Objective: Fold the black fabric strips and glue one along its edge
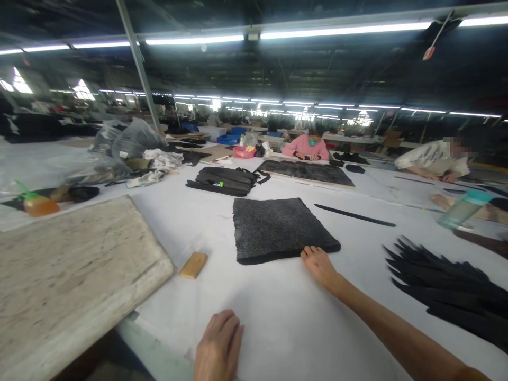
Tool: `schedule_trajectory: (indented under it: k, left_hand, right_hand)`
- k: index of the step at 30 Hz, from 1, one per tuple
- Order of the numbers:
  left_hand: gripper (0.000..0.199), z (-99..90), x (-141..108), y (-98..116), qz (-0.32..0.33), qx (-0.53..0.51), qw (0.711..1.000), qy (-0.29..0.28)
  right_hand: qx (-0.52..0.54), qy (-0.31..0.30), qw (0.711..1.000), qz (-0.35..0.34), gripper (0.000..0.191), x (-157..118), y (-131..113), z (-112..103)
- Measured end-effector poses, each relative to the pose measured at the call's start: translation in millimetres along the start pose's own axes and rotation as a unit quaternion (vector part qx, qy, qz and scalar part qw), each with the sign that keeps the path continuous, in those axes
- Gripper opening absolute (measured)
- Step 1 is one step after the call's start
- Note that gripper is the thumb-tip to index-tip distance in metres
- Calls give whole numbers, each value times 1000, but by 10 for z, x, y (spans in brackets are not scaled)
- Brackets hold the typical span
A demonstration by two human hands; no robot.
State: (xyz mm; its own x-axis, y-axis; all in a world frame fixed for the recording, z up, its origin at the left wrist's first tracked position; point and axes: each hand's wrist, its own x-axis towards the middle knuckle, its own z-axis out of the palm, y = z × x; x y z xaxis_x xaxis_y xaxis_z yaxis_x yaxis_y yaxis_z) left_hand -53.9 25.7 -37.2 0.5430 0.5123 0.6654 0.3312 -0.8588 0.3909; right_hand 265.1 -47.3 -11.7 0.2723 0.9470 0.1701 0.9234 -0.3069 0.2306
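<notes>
In front of me on the white table lies a square, speckled dark-grey fabric piece [278, 225], with a ragged left edge and a smooth black near edge. My right hand [318, 265] is at that near edge, toward the right corner, fingers bent over it; its thumb is hidden. My left hand [220, 341] is low in the view, apart from the fabric, its fingers loosely bent and holding nothing. A yellowish block [193, 265] sits between the left hand and a worn pale slab. Past the fabric's right side is a thin black strip [354, 215].
The thick pale slab [83, 270] fills the left front. Black strips [448, 286] fan out at right, near a teal-lidded bottle [464, 209]. Behind the fabric lie bundled black pieces [222, 181]. An orange-liquid bottle [39, 203] stands left. Two people work across the table.
</notes>
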Motion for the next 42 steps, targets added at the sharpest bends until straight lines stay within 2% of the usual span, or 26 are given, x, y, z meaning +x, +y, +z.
schedule_trajectory:
  k: [5, 8, 10, 14, 19, 23, 27, 35, 42]
  left_hand:
    - [15, -24, -31, -13, -5, -8, 1000, -17]
    - [16, -52, -19, 23, -16, -13, 1000, -15]
    - [16, -46, -20, 35, -19, -16, 1000, -13]
    - [17, 8, -36, 40, -32, -12, 999, 15]
    - [15, 43, -46, 46, -25, -6, 999, 19]
    - [12, 54, -59, 48, -21, 0, 1000, 16]
    - [11, 63, -73, 56, -20, 10, 1000, 14]
    - [11, 57, -75, 53, -14, 18, 1000, 10]
    - [9, 79, -102, 31, -18, 26, 999, 4]
  right_hand:
    - [26, -15, 1000, 9, 31, -45, 168, 43]
    - [40, -29, 999, 22, 34, -71, 303, 7]
    - [44, -15, 998, 30, 38, -46, 358, -43]
    - [61, 29, 998, 17, 37, 179, 372, -116]
    - [134, -24, 991, -10, 36, 569, 476, -31]
    - [165, -68, 984, -21, 33, 670, 611, 59]
    - [159, -88, 983, -25, 32, 622, 688, 83]
    - [164, -117, 979, 18, 29, 383, 838, 66]
    - [205, -138, 969, 1, 24, 79, 525, -257]
